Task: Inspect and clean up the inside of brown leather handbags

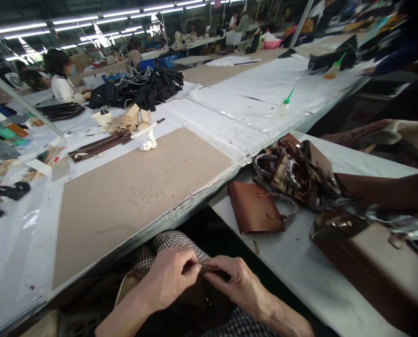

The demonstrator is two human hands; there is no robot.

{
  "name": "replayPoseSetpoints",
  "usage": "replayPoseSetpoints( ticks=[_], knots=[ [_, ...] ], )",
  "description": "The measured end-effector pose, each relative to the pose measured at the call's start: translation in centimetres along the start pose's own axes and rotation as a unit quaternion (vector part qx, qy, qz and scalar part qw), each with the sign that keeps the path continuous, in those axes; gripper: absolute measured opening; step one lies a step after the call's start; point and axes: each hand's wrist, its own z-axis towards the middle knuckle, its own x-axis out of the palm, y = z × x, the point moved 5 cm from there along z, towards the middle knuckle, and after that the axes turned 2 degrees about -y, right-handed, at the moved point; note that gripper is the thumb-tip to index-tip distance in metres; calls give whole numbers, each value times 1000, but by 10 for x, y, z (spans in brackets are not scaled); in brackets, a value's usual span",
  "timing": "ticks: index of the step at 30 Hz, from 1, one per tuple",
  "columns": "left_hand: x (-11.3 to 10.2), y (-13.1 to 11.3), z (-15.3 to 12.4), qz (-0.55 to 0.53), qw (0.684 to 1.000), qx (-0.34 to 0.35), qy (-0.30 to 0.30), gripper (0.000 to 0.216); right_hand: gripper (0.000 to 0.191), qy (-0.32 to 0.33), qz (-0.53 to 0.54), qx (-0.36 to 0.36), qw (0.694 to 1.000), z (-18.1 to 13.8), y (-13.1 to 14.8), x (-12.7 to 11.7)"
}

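Over my lap, my left hand [174,276] is closed, thumb and forefinger pinching a thin brown edge. My right hand [235,281] pinches the same edge from the other side, its fingers close to the left ones. The edge seems to belong to a dark brown handbag [191,302] resting on my lap, mostly hidden by my hands and shadow. Checked cloth [175,241] covers my legs beneath it. A brown board [142,187] lies on the table just beyond my hands, with a crumpled white scrap [149,141] at its far edge.
On a lower table at right lie a brown handbag [256,208], a larger one [374,262] and a pile of bags [296,168]. Brown strips [101,145], black pieces [153,89] and a green-tipped bottle [283,107] lie on the main table [226,131]. A person [63,84] sits across.
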Motion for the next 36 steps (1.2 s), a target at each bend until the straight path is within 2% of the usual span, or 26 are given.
replayPoseSetpoints(
  ticks=[4, 6, 8, 11, 14, 16, 20, 22, 23, 26, 28, 29, 30, 33, 34, 36],
  knots=[
    [19, 0, -8, 157, 979, 97, -86, 16, 33, 77, 99, 62, 990, 4, 4, -6],
    [22, 3, -8, 159, 976, 111, -94, 17, 36, 79, 127, 93, 984, 7, 4, -7],
    [15, 8, -8, 102, 987, 96, -78, 14, 33, 59, 125, 112, 984, 11, 1, -5],
    [-3, 20, -12, 4, 999, 28, -24, 7, 27, 31, 113, 115, 986, 14, -4, 0],
    [-18, 33, -20, -31, 998, -57, 18, 20, 29, 27, 95, 103, 990, 15, -2, 1],
    [-23, 38, -24, -30, 996, -82, 32, 28, 33, 60, 85, 83, 991, 17, 6, 0],
    [-22, 31, -22, -46, 997, -55, 17, 17, 46, 184, 128, 43, 974, 24, 27, -1],
    [-22, 28, -19, -56, 997, -48, -11, 28, 56, 213, 123, 28, 969, 33, 33, 3],
    [-23, 28, -17, -61, 996, -52, -25, 37, 54, 203, 95, 23, 974, 38, 33, 5],
    [-32, 40, -19, -96, 992, -68, -42, 76, 27, 142, -42, 7, 989, 55, 28, 13],
    [-43, 53, -29, -129, 988, -79, -23, 97, 33, 127, -101, -4, 987, 61, 24, 17],
    [-49, 61, -36, -135, 987, -92, -12, 97, 36, 131, -107, -8, 986, 63, 22, 17],
    [-54, 69, -44, -134, 985, -109, -4, 86, 39, 136, -98, -9, 986, 64, 21, 16],
    [-65, 89, -67, -131, 980, -151, -15, 34, 44, 157, -31, 1, 987, 64, 17, 10],
    [-66, 94, -73, -140, 977, -156, -29, 27, 45, 168, -8, 6, 986, 64, 16, 8],
    [-62, 98, -80, -165, 972, -160, -58, 27, 48, 193, 23, 11, 981, 65, 17, 6]
  ],
)
